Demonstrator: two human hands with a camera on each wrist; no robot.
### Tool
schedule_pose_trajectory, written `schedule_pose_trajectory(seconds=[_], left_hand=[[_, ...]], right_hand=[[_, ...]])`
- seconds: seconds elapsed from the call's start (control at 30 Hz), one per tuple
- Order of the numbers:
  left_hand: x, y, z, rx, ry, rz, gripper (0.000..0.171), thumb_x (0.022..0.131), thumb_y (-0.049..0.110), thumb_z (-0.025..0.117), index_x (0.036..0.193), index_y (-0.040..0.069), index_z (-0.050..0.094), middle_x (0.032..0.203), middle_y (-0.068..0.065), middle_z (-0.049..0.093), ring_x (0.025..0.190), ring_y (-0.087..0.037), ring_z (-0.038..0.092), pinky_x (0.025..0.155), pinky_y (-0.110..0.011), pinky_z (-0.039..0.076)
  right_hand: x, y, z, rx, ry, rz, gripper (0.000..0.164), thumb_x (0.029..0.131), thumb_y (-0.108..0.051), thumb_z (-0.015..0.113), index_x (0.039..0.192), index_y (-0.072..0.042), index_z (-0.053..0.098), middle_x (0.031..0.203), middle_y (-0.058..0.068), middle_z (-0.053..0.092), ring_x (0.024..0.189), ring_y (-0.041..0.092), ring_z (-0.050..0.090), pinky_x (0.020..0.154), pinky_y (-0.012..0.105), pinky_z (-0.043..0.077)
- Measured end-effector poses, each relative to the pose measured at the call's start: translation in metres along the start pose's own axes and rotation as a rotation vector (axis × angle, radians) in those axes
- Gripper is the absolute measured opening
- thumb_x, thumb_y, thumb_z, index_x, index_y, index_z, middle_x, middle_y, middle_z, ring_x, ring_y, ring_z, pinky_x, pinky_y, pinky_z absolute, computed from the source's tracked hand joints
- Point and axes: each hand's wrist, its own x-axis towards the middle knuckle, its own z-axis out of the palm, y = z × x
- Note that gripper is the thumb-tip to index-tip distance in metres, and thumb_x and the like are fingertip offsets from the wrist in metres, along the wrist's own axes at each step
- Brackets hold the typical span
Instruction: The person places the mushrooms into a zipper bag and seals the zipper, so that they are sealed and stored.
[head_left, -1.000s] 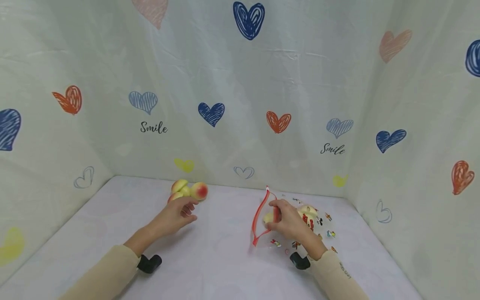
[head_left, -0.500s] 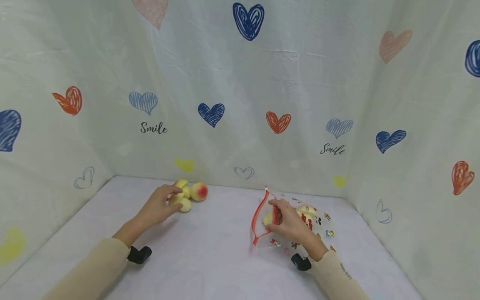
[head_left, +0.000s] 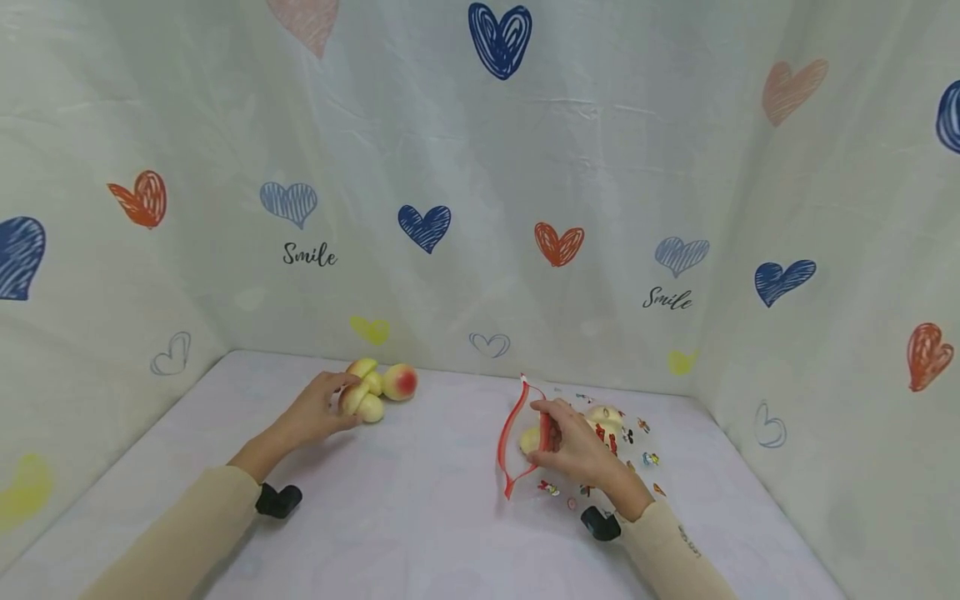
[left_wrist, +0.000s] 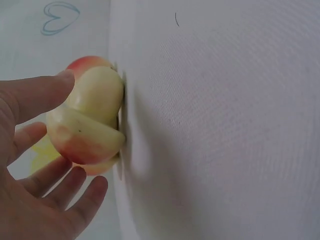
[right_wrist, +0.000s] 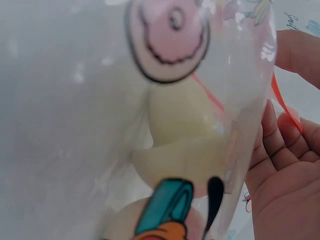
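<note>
My left hand (head_left: 318, 408) reaches round the nearest peach-like piece (head_left: 367, 407), thumb on one side and fingers spread on the other. In the left wrist view this peach piece (left_wrist: 90, 137) is cream with a red blush and has a rounded bulge; the thumb and fingertips are right at its sides. My right hand (head_left: 573, 442) pinches the red zip edge (head_left: 544, 425) of a clear plastic bag (head_left: 555, 490) with cartoon prints, its mouth standing apart. Inside the bag lie pale pieces (right_wrist: 180, 120) of the same kind, partly hidden behind the prints.
Behind the near piece, more peach-like pieces (head_left: 400, 382) sit in a cluster towards the back of the white table (head_left: 427, 508). A curtain (head_left: 480, 150) printed with hearts encloses the table at the back and sides.
My left hand has moved left from in front of the near peach piece, then closer round it. My right hand keeps its pinch on the bag, which has shifted slightly left.
</note>
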Motion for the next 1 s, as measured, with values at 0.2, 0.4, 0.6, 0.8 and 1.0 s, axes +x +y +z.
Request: schedule_pose_trajectory(seconds=[0.2, 0.4, 0.6, 0.8, 1.0], left_hand=[[0.005, -0.008, 0.0, -0.035, -0.038, -0.005, 0.06, 0.076, 0.009, 0.078, 0.129, -0.004, 0.051, 0.121, -0.027, 0.048, 0.108, -0.043, 0.051, 0.085, -0.052, 0.047], [0.009, -0.011, 0.003, -0.064, -0.054, 0.004, 0.063, 0.077, 0.004, 0.076, 0.132, -0.007, 0.048, 0.12, -0.027, 0.051, 0.106, -0.043, 0.053, 0.082, -0.044, 0.051], [0.009, -0.012, 0.005, -0.05, -0.05, -0.014, 0.06, 0.079, 0.002, 0.074, 0.133, -0.004, 0.049, 0.122, -0.029, 0.05, 0.106, -0.043, 0.053, 0.084, -0.048, 0.05], [0.008, -0.015, 0.006, -0.07, -0.045, -0.034, 0.058, 0.08, 0.002, 0.073, 0.133, -0.002, 0.049, 0.126, -0.03, 0.048, 0.107, -0.045, 0.053, 0.087, -0.05, 0.048], [0.007, -0.015, 0.009, -0.095, -0.036, -0.041, 0.056, 0.08, 0.001, 0.073, 0.131, -0.004, 0.05, 0.124, -0.028, 0.05, 0.105, -0.041, 0.054, 0.086, -0.048, 0.049]], right_hand=[[0.0, 0.002, 0.0, 0.013, -0.001, -0.01, 0.071, 0.071, -0.018, 0.085, 0.132, -0.013, 0.05, 0.088, -0.005, 0.046, 0.079, 0.013, 0.046, 0.064, 0.022, 0.044], [0.0, 0.001, 0.0, 0.025, -0.007, -0.001, 0.071, 0.071, -0.018, 0.085, 0.133, -0.014, 0.05, 0.089, -0.005, 0.047, 0.08, 0.014, 0.047, 0.065, 0.022, 0.044], [0.0, 0.0, 0.0, 0.031, -0.012, 0.009, 0.071, 0.072, -0.018, 0.085, 0.134, -0.014, 0.049, 0.089, -0.005, 0.047, 0.082, 0.014, 0.047, 0.065, 0.022, 0.044], [0.0, 0.0, 0.0, 0.028, -0.018, 0.008, 0.071, 0.072, -0.019, 0.084, 0.134, -0.013, 0.049, 0.089, -0.005, 0.047, 0.081, 0.014, 0.047, 0.065, 0.022, 0.043], [0.0, 0.001, 0.001, 0.032, -0.016, -0.005, 0.071, 0.072, -0.02, 0.084, 0.134, -0.013, 0.049, 0.089, -0.005, 0.047, 0.08, 0.013, 0.047, 0.065, 0.022, 0.044]])
